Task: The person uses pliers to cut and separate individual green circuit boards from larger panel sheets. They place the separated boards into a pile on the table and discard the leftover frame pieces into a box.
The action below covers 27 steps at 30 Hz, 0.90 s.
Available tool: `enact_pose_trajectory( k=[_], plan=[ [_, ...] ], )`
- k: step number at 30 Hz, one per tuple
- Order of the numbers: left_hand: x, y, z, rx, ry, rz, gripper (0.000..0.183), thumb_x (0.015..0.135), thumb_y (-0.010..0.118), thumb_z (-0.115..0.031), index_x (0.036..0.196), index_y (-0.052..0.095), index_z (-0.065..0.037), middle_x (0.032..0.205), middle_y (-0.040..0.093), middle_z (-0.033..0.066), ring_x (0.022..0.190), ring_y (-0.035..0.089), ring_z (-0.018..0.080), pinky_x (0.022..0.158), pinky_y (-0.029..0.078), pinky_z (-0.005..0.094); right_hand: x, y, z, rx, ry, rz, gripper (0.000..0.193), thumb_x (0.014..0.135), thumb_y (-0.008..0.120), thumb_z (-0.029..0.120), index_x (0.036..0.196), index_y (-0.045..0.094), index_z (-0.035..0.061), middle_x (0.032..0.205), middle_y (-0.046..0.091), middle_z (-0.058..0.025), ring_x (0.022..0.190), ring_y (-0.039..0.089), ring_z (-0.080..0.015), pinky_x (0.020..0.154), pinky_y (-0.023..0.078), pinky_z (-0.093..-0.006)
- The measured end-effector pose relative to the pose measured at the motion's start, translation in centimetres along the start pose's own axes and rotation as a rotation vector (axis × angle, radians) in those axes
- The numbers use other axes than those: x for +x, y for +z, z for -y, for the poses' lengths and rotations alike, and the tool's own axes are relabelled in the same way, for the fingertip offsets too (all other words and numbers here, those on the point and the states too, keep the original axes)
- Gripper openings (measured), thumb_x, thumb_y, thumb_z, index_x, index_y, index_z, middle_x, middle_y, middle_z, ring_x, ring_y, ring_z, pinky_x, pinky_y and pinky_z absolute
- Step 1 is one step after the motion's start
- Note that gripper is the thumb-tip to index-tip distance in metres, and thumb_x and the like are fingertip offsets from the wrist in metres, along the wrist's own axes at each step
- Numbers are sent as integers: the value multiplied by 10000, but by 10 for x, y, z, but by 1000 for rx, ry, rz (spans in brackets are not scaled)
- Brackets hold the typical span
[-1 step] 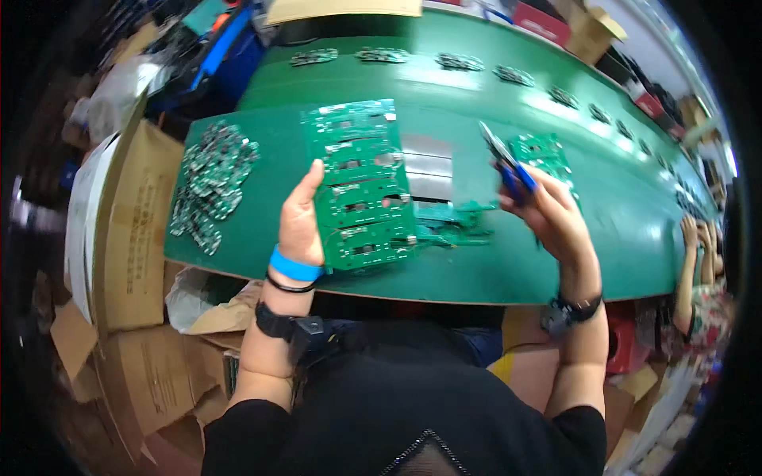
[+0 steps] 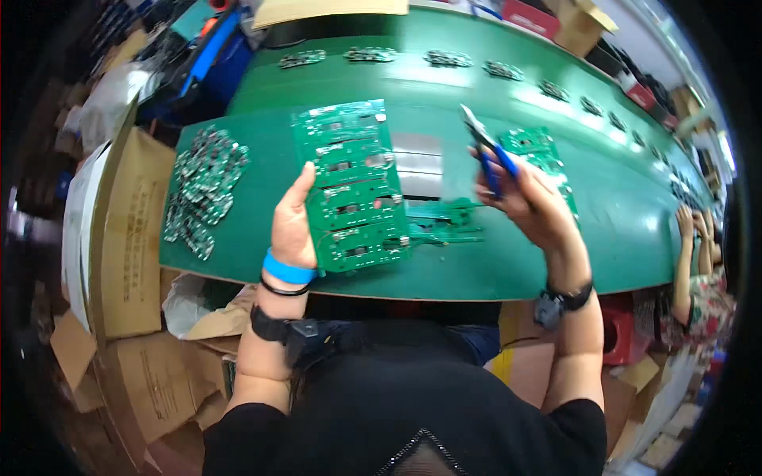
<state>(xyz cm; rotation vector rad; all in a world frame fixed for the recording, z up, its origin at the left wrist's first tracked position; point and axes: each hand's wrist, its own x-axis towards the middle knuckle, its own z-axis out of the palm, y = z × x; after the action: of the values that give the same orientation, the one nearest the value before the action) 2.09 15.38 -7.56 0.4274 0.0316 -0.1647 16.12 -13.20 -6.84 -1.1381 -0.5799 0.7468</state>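
Note:
A green circuit board panel, divided into several sections, is upheld over the table by my left hand. The thumb lies along its left edge; the other fingers are hidden behind it. To the right, my right hand is closed around blue-handled pliers, whose metal jaws point up and left, apart from the panel. Green board strips lie between my hands, with flat grey metal pieces just beyond them. Another green circuit board panel rests on the table behind my right hand, partly covered by it.
Small circuit boards form a heap at the left of the green table. Several board clusters stand in a row along the far side. Cardboard boxes crowd the left edge. Another person's hands rest at the far right.
My right hand and the pliers have moved slightly left, nearer the held panel. The whole view has shifted a little; my left hand keeps its hold.

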Motion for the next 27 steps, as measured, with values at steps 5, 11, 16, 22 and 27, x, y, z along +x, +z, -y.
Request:
enact_pose_trajectory(
  k=[5,11,16,22,27],
  plan=[
    [-5,0,7,103,2,-116,575,1021,321,-445,1411,385,-27,1351,505,205,1167,560,360,974,464,550,36,24,-8,59,96,-35,509,959,526,462,1264,512,54,1127,628,-71,1053,582,-179,893,436,-342],
    [-16,-1,4,111,-14,-169,568,1018,322,-462,1396,408,-48,1302,539,213,1126,586,352,932,501,538,48,36,-1,-351,0,-29,541,769,674,150,1276,546,12,1125,614,-65,1063,564,-155,923,444,-304],
    [-13,-7,9,216,42,-203,494,1030,338,-414,1337,449,-44,1189,610,168,963,662,295,829,570,453,30,53,7,-1461,-555,-250,619,625,641,163,1239,594,94,1086,589,-149,1026,532,-354,950,403,-445],
    [-19,6,16,362,125,-188,408,1045,362,-307,1356,432,-53,1213,591,105,1000,638,200,850,547,341,30,74,10,-1564,-568,-234,638,618,652,107,1253,595,94,1112,570,-127,1048,510,-335,963,379,-449],
    [-19,4,23,498,203,-230,411,1049,370,-269,1386,411,-36,1295,535,62,1149,535,144,983,441,298,32,80,11,-1630,-572,-262,643,615,668,117,1253,599,111,1103,573,-108,1027,517,-316,941,382,-440]
  ],
)
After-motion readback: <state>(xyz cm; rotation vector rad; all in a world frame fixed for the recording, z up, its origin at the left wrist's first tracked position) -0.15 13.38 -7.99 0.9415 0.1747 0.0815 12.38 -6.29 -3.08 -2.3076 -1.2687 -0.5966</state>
